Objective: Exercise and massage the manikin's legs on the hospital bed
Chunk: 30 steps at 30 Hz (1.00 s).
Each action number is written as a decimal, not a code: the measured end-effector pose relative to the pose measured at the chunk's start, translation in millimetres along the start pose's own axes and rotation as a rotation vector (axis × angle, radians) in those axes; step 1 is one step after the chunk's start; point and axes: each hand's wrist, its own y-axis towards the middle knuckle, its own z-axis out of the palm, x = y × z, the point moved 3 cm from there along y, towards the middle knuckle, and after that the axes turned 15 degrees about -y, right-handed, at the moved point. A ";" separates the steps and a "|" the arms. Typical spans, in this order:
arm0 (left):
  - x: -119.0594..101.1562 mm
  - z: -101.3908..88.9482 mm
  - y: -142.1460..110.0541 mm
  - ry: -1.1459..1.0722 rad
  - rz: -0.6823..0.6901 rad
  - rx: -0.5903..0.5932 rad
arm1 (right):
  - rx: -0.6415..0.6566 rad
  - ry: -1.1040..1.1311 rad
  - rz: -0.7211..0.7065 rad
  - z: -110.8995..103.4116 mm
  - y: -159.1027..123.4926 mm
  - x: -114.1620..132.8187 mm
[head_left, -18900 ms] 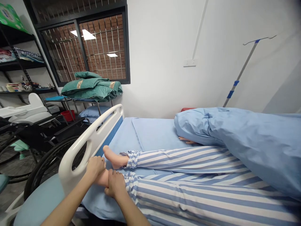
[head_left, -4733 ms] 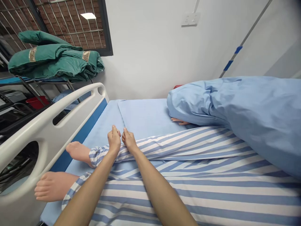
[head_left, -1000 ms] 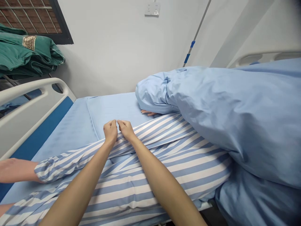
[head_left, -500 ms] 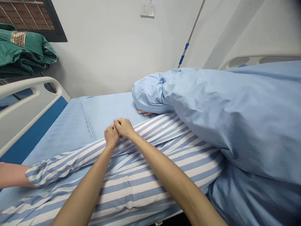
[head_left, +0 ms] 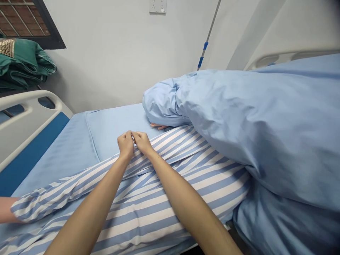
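The left hand (head_left: pixel 125 144) and the right hand (head_left: pixel 142 142) are side by side at the far leg of the striped trousers (head_left: pixel 148 212), around the middle of its length. Both are curled into loose fists, the fingers bent inward and pressed together, with the knuckles of the two hands meeting or almost meeting. Whether the fingertips pinch any of the striped cloth (they are tucked out of sight) cannot be told. The forearms reach in from the lower edge of the view, crossing above the near trouser leg. The trousers are on a figure lying along the bed, both legs stretched out on the light blue sheet (head_left: pixel 114 122); the far cuff is gathered around a bare ankle (head_left: pixel 8 209) at the left edge of the view. To the right, a bulky blue quilt (head_left: pixel 233 106) covers the upper part of the trousers, and the fingers (head_left: pixel 158 126) of the lying figure show from under its edge. The white and blue footboard (head_left: pixel 35 120) stands at the left, with a green folded quilt (head_left: pixel 26 63) beyond it. Behind the bed are a wall socket (head_left: pixel 157 6) and a thin pole (head_left: pixel 209 30) with blue fittings.
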 end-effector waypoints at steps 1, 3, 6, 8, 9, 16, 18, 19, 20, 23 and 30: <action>0.7 6.5 -2.6 -0.010 -0.011 -0.008 | -0.010 0.053 0.022 -1.3 0.9 -1.1; 3.8 14.5 -9.2 0.045 -0.012 -0.010 | -0.023 0.138 0.062 -2.9 2.4 -3.6; 8.1 16.0 -16.5 0.133 0.030 0.017 | -0.028 0.156 0.072 -2.4 4.3 -5.5; 9.2 13.7 -17.9 0.148 0.044 0.020 | -0.039 0.069 0.073 -3.1 5.5 -5.2; 9.3 12.7 -17.9 0.152 0.046 0.019 | -0.038 -0.013 0.073 -4.6 5.9 -4.7; 6.7 13.8 -19.9 0.214 0.118 0.055 | -0.011 -0.467 -0.131 -34.9 -0.3 0.2; 5.0 15.7 -19.3 0.235 0.102 0.065 | -0.034 -0.440 -0.140 -40.5 -2.4 -1.8; 3.1 18.0 -18.2 0.243 0.090 0.079 | -0.040 -0.415 -0.134 -41.7 -2.6 -3.0; 0.2 21.4 -16.7 0.249 0.087 0.091 | -0.044 -0.380 -0.121 -42.2 -1.9 -4.1; -11.0 36.9 -11.8 0.221 0.123 0.086 | -0.056 -0.202 -0.056 -43.4 3.4 -7.5; -1.4 63.7 -17.5 0.188 0.033 0.055 | -0.158 -0.171 0.026 -62.5 8.4 -3.0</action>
